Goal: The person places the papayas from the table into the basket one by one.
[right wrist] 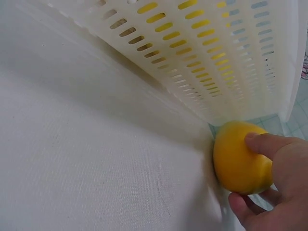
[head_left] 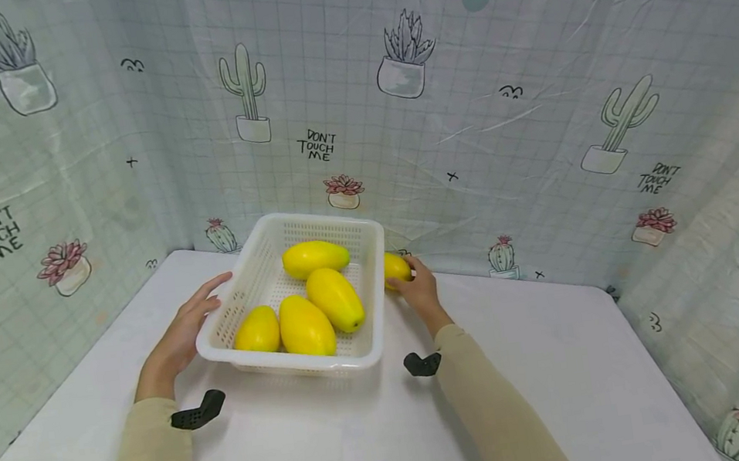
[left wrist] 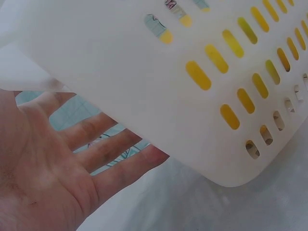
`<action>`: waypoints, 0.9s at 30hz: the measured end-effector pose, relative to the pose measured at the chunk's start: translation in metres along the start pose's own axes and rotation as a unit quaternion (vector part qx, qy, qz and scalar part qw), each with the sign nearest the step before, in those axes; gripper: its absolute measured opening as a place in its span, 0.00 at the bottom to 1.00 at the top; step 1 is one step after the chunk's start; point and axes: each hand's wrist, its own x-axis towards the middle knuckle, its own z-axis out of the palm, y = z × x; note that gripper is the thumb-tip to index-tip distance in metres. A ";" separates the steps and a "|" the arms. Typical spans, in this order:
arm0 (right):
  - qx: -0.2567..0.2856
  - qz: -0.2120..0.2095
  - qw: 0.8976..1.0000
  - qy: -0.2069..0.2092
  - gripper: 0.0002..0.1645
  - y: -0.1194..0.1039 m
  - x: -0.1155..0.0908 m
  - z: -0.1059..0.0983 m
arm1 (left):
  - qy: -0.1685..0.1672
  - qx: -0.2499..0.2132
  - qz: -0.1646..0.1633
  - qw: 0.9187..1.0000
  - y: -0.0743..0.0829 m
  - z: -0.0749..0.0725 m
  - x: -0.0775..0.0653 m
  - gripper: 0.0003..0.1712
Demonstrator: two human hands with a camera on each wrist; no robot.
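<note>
A white slotted plastic basket (head_left: pixel 351 360) holds several yellow mangoes, one (head_left: pixel 315 258) lying at its back with a greenish tip. My left hand (head_left: pixel 183 333) is at the basket's left side, its fingers spread and fairly straight. In the left wrist view those fingers (left wrist: pixel 125 171) reach behind the basket's lower edge; their tips are partly hidden. On the other side, my right hand (head_left: pixel 424 293) grips another mango (right wrist: pixel 238 159) just outside the basket's right wall. The thumb (right wrist: pixel 267 143) lies across this mango, with fingertips beneath it.
The white table (head_left: pixel 301 457) extends in front of the basket and to the right. A patterned curtain (head_left: pixel 359 154) hangs close behind the basket and along both sides. Black wrist devices (head_left: pixel 198 411) sit near both sleeves.
</note>
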 end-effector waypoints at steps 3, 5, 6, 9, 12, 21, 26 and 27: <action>0.004 -0.003 1.000 0.003 0.40 0.000 -0.002 -0.001 | -0.001 -0.001 0.000 1.000 0.000 0.000 0.000 0.30; 0.009 -0.003 1.000 0.005 0.40 0.000 -0.003 -0.002 | -0.001 -0.001 0.000 1.000 0.000 0.000 0.000 0.30; 0.013 -0.003 1.000 0.006 0.40 0.000 -0.004 -0.002 | -0.001 -0.001 0.000 1.000 0.000 0.000 0.000 0.30; 0.017 0.000 1.000 0.008 0.40 -0.001 -0.006 -0.004 | -0.002 0.000 0.000 1.000 0.001 0.000 0.001 0.31; 0.024 0.008 1.000 0.012 0.39 -0.001 -0.009 -0.006 | -0.004 0.000 0.000 1.000 0.001 0.000 0.001 0.31; 0.033 0.005 0.999 0.016 0.39 -0.001 -0.012 -0.012 | -0.004 0.000 -0.004 1.000 0.001 -0.001 0.000 0.31; 0.037 0.002 0.999 0.018 0.39 -0.002 -0.014 -0.013 | -0.005 -0.001 -0.001 1.000 0.000 -0.002 0.000 0.31; 0.039 0.003 0.999 0.020 0.39 -0.002 -0.014 -0.014 | -0.005 0.001 -0.001 1.000 0.000 -0.002 0.000 0.31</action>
